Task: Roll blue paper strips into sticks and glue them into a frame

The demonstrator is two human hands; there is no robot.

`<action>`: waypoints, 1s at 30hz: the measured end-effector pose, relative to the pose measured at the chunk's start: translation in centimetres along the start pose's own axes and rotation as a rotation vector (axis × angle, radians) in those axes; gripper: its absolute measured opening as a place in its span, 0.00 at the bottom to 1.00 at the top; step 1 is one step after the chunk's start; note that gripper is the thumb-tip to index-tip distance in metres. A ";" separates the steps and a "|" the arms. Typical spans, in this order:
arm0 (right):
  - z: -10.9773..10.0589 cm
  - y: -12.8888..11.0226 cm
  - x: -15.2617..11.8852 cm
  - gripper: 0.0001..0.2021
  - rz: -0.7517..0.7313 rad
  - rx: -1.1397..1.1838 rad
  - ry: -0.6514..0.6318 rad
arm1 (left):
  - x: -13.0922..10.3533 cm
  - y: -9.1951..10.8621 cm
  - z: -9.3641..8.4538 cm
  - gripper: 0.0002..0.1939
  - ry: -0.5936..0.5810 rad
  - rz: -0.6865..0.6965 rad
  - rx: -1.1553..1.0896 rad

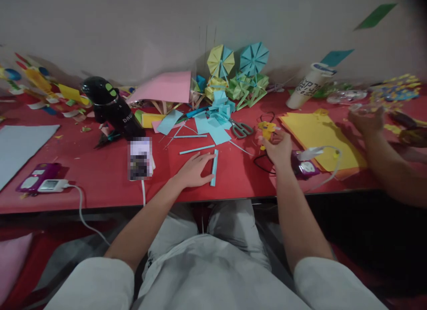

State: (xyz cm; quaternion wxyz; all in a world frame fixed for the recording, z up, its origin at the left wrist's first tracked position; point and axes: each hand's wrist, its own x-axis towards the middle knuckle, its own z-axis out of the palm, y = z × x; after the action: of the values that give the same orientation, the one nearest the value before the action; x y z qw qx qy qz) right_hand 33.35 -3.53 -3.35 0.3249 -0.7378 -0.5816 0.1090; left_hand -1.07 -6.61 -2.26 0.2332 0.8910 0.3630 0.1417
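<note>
- Touching a pale-blue paper strip [214, 168] near the worktop's [103, 179] front edge: left hand [196, 170], palm down, thumb and forefinger spread apart with their tips at the strip's left side; not wrapped around it.
- One yellow tool [267, 131], held in the right hand [280, 149], fingers closed about it; fine detail too small to tell. Black cord [264, 168] on the red surface just beside.
- Two thinner blue strips [197, 149], lying roughly crosswise beyond the left hand.
- Scissors [242, 129], dark-handled, flat, between the yellow tool and a heap of blue paper pieces [213, 126].
- Yellow paper stack [328, 138], right of the right hand; purple device [305, 168] with white plug near its front-left edge.
- Folded paper wheels, one yellow and blue [220, 61], one blue [254, 58], upright near the wall.
- Black bottle [115, 110], tilted in view, left of a pink sheet [170, 88].
- White tumbler [306, 86], lettered, behind the stack.
- Another person's hand [368, 122], far right; what it holds is unclear.
</note>
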 end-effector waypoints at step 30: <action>3.4 -8.8 -9.9 0.22 -0.685 -0.091 -0.501 | 0.2 0.4 0.0 0.34 0.011 0.005 0.044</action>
State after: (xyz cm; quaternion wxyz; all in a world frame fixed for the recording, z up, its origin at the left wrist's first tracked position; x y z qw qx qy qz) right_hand 21.64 -10.56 -2.80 0.1582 -0.4662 -0.8583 0.1447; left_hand -0.74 -6.68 -2.04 0.2113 0.8960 0.3649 0.1391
